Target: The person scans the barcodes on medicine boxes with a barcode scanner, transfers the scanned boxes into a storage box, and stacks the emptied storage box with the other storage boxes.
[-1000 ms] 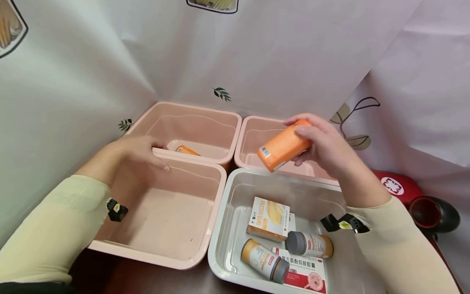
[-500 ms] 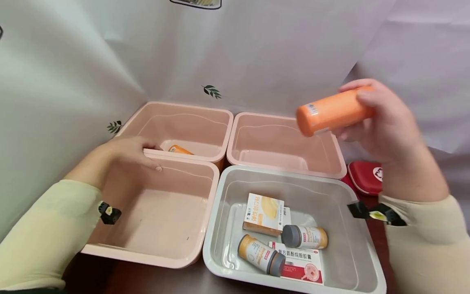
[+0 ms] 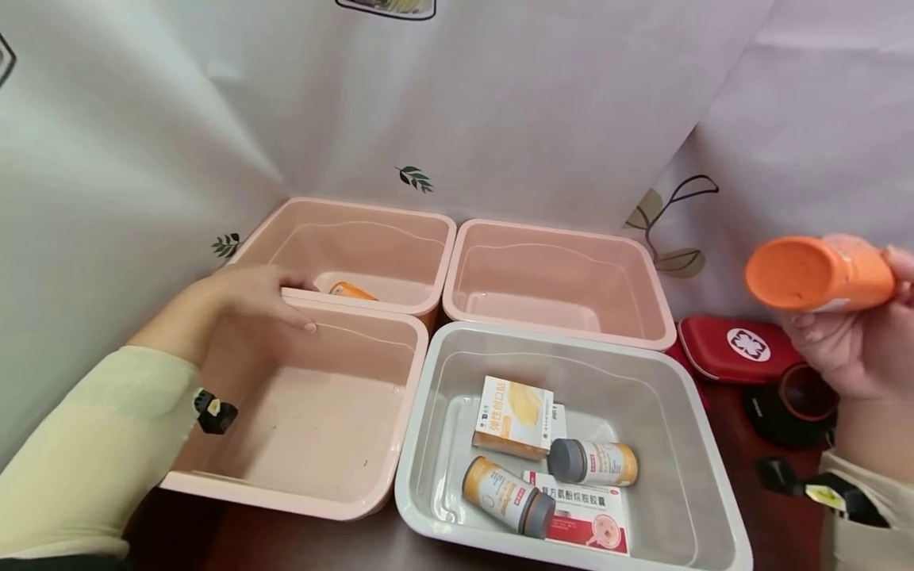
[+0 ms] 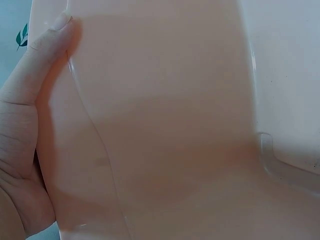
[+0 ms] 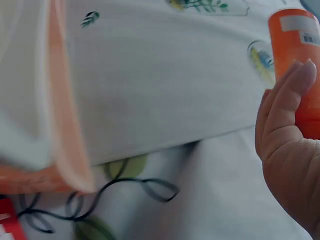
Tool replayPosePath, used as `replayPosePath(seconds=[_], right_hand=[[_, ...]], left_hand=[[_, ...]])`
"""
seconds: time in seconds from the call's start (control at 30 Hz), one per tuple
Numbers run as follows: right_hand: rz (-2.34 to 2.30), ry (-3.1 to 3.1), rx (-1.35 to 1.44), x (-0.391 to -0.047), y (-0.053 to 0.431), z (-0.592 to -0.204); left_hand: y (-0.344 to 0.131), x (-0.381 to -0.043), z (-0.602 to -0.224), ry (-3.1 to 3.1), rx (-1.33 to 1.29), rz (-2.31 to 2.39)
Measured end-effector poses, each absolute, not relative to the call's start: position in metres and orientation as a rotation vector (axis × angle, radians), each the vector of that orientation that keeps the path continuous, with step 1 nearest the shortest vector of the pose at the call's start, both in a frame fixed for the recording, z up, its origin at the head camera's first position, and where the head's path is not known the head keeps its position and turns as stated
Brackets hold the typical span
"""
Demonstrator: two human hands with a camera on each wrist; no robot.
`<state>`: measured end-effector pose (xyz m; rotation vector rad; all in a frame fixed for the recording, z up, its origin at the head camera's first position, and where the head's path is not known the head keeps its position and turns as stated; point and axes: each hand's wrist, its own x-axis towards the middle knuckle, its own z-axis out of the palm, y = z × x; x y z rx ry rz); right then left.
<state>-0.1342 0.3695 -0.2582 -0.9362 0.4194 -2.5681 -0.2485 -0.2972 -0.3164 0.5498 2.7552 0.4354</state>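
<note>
My right hand (image 3: 857,357) holds an orange bottle (image 3: 821,274) up at the far right, its base toward the head camera. In the right wrist view the fingers wrap around this bottle (image 5: 292,42), which shows a barcode label. My left hand (image 3: 246,297) grips the back rim of the front-left pink bin (image 3: 371,315). Its thumb lies over the inner wall (image 4: 165,60) in the left wrist view, and the other fingers are mostly hidden behind the rim. Another orange item (image 3: 353,291) lies in the back-left pink bin (image 3: 357,218), partly hidden by the front rim.
A grey bin (image 3: 667,404) at front right contains a bandage box (image 3: 516,412), two grey-capped bottles (image 3: 607,462) and a red-and-white medicine box (image 3: 589,507). Behind stands another pink bin (image 3: 550,262). A red case (image 3: 721,349) and a black object (image 3: 781,420) sit right of the bins.
My right hand has carried the orange bottle from above the back-right bin out to the far right, turning its base toward the head camera. The left hand keeps its grip on the rim.
</note>
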Motion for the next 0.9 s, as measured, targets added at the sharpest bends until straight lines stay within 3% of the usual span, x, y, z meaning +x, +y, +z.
replayPosePath(seconds=[0.53,0.9], right_hand=[[-3.132,0.253,0.089,-0.111,0.397,-0.379],[-3.063,0.031,0.315,-0.091,0.403,-0.433]], left_hand=[[-0.294,-0.249,-0.316,2.739,0.574,0.439],[-0.288,-0.253,-0.316,2.731,0.558,0.444]])
